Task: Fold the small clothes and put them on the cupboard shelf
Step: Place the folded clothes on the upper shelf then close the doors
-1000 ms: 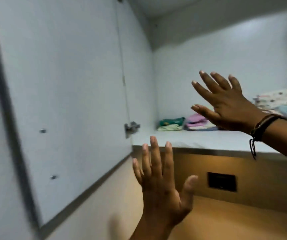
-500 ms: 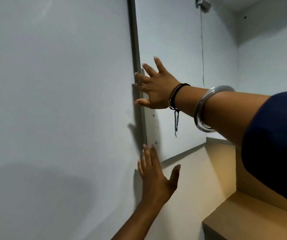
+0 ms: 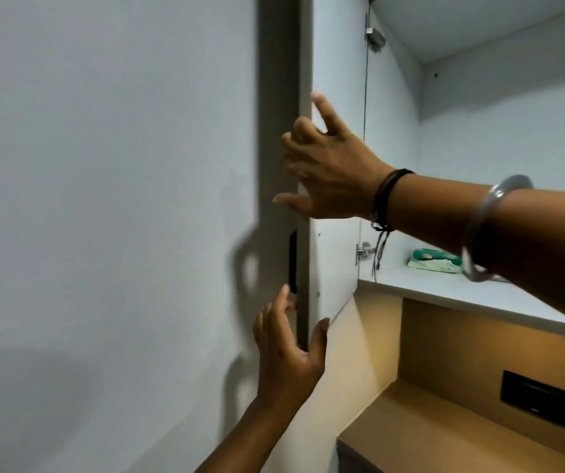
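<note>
We see cupboard door (image 3: 334, 268) ajar, its edge toward us. Right hand (image 3: 328, 172) grips that edge, fingers curled round it, index finger raised. Left hand (image 3: 287, 349), lower down, holds door's bottom corner between thumb and fingers. Folded clothes (image 3: 434, 261), green, lie on cupboard shelf (image 3: 444, 291) beyond right forearm. We note black thread band (image 3: 385, 199) and clear bangle (image 3: 489, 230) on right arm.
</note>
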`<move>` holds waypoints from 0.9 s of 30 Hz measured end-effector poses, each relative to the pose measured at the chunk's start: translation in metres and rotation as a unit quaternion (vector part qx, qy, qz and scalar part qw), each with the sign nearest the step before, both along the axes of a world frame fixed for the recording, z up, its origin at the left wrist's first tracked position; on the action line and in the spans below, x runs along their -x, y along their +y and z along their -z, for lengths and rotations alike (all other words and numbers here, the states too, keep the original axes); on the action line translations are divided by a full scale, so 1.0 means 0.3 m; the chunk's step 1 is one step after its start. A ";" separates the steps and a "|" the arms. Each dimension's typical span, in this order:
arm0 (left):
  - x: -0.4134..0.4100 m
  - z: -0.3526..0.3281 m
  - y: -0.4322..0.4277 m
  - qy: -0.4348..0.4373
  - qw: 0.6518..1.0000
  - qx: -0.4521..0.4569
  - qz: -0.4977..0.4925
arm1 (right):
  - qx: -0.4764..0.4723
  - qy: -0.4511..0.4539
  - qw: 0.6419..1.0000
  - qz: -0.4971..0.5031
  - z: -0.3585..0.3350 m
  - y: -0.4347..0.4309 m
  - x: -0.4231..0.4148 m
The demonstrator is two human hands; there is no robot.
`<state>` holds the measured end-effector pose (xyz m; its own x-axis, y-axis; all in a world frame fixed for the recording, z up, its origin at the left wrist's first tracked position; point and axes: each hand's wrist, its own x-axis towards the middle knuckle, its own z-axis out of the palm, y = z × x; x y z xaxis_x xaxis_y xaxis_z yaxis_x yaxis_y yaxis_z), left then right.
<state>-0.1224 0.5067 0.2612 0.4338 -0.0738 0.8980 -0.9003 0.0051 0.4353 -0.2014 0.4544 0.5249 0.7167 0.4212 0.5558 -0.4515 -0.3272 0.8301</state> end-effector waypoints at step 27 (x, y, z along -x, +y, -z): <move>0.323 -0.142 -1.024 -0.159 0.956 -0.211 0.127 | -0.160 -0.105 0.936 0.295 0.064 -0.854 0.480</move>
